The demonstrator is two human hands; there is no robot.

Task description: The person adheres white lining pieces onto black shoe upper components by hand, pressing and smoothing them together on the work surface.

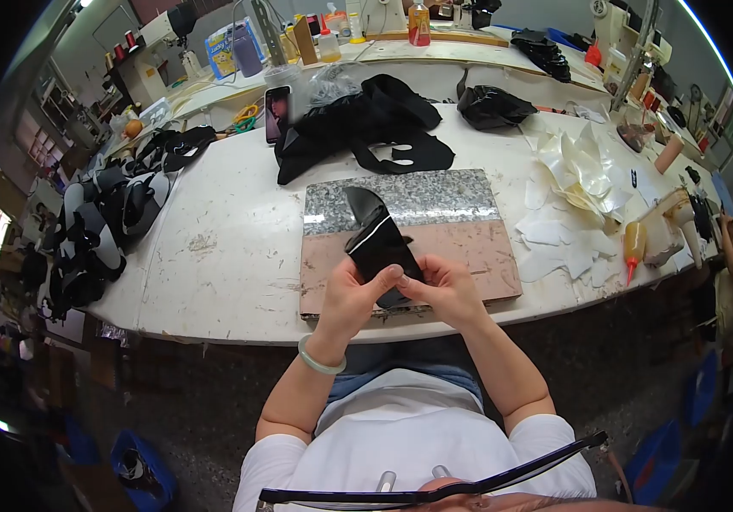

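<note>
A glossy black piece (378,237) is held up in front of me, over the near part of a stone slab (324,256) with a grey speckled strip and a pinkish-brown area. My left hand (355,294) grips its lower left side, thumb on the front. On the lower right, my right hand (445,292) pinches the same piece, and the two thumbs nearly meet. The fingers behind the piece are partly hidden. Matte black material (358,124) lies heaped just beyond the slab.
Black and grey pieces (97,222) pile up at the left. White sheets and scraps (567,243), a glue bottle (633,246) and a tape dispenser (669,226) are at the right. Behind stand a phone (277,114), green-handled scissors (245,119) and a black bundle (494,107).
</note>
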